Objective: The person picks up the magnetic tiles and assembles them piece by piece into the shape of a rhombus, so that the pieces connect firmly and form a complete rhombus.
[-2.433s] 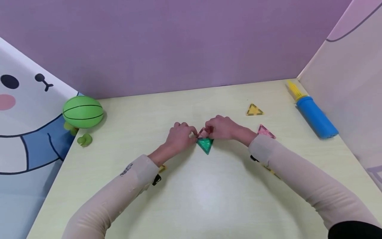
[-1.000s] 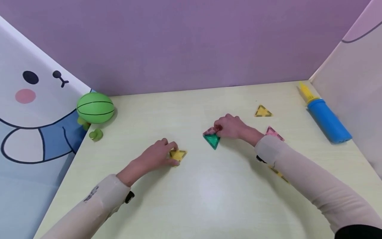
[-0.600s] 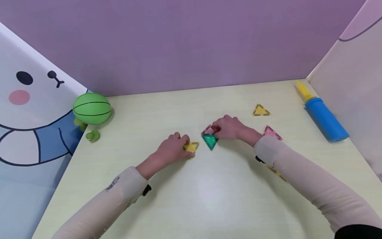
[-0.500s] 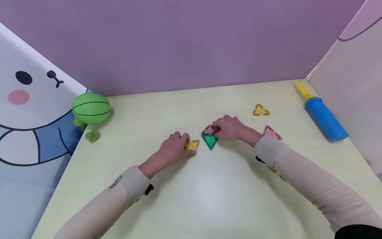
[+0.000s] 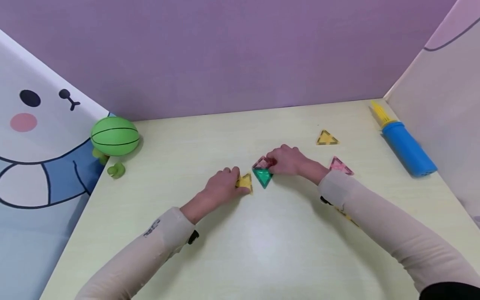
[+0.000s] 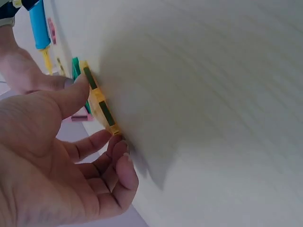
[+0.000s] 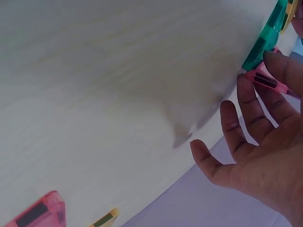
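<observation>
My left hand [image 5: 223, 186] pinches a yellow triangular magnetic tile [image 5: 245, 182] between thumb and fingers. In the left wrist view that yellow tile [image 6: 100, 101] stands tilted on edge, black magnet strips showing. Just right of it in the head view, a green triangular tile [image 5: 263, 178] points toward me, meeting a pink triangular tile [image 5: 262, 163] along its far edge. A narrow gap separates yellow from green. My right hand [image 5: 288, 160] holds the pink tile at its right side. In the right wrist view, its thumb and fingers close on the pink tile [image 7: 266, 79] beside the green one [image 7: 266, 40].
Another yellow tile [image 5: 327, 138] and a pink tile [image 5: 341, 165] lie to the right. A yellow piece [image 5: 348, 217] is partly hidden under the right sleeve. A blue pump [image 5: 408, 148] lies at far right; a green ball [image 5: 115, 136] and small green toy [image 5: 116, 170] stand left.
My left hand left the pink and green tiles, took the yellow tile from the left and brought it rightward, turning it beside the green one. The right hand stays at the pink tile.
</observation>
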{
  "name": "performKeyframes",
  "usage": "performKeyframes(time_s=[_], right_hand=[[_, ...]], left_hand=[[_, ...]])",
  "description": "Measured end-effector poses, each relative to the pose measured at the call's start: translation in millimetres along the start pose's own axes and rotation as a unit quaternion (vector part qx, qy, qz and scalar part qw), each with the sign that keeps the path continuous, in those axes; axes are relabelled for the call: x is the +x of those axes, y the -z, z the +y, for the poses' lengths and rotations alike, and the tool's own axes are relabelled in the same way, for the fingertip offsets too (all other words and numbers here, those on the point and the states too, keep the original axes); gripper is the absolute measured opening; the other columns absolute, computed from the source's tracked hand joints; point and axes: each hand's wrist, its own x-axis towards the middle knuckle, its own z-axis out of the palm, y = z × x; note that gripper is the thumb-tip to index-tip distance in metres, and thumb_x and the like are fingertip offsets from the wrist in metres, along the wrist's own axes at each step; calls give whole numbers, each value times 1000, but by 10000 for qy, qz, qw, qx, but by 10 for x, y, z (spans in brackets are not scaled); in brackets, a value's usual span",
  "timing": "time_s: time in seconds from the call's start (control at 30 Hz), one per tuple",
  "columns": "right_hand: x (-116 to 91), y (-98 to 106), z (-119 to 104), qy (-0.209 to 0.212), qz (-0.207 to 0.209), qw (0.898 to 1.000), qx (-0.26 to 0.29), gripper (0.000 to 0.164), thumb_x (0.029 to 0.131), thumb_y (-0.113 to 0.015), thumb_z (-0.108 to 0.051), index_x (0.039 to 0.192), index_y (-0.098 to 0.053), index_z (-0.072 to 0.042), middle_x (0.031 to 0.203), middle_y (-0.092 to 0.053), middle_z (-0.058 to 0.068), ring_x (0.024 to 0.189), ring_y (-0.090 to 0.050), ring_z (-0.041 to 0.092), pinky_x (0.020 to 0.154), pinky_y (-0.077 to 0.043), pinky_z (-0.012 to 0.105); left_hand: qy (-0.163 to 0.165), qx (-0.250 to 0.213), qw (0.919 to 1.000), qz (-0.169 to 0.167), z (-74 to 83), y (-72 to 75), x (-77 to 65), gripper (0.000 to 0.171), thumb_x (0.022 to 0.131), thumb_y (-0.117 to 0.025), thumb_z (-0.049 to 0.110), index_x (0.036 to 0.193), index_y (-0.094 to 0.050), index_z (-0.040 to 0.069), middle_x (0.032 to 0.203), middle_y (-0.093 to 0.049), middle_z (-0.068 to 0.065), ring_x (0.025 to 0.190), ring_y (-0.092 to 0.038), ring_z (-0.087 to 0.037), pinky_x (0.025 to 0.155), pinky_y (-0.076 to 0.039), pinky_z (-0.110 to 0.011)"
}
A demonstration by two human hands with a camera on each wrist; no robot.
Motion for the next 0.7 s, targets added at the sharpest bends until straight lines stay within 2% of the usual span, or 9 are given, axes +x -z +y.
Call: performKeyframes(time_s=[0.13, 0.37, 0.6, 0.7], right_hand=[[-10, -18, -24, 106, 32, 9999, 32, 12, 90, -68, -28, 87, -63, -17, 86, -62, 2, 93, -50, 26, 77, -37, 41], [-17, -32, -75, 141, 112, 9998, -16, 14, 88, -69, -27, 81, -60, -18, 80, -58, 0, 87, -50, 24, 74, -37, 40], [-11, -26, -89, 124, 56, 9999, -16, 13, 88, -69, -26, 82, -61, -17, 79, -59, 0, 83, -50, 22, 71, -36, 38], [-8, -30, -91, 90, 64, 9999, -26, 13, 88, -69, -26, 82, -61, -17, 78, -58, 0, 83, -50, 22, 72, -35, 38]], left_hand=[[42, 46, 10000, 31, 52, -43, 32, 56, 93, -63, 55, 119, -51, 6, 89, -54, -8, 73, -50, -20, 57, -36, -29], [-200, 65, 9996, 164, 82, -33, 34, 54, 93, -65, 51, 122, -52, 8, 93, -54, -7, 78, -53, -21, 60, -42, -30], [133, 50, 9998, -107, 24, 40, -53, 39, 92, -72, 35, 112, -55, 7, 93, -55, -7, 78, -52, -20, 64, -44, -32], [356, -96, 9992, -147, 51, 41, -65, 38, 93, -71, 34, 109, -56, 4, 92, -57, -8, 76, -52, -21, 63, -45, -33]])
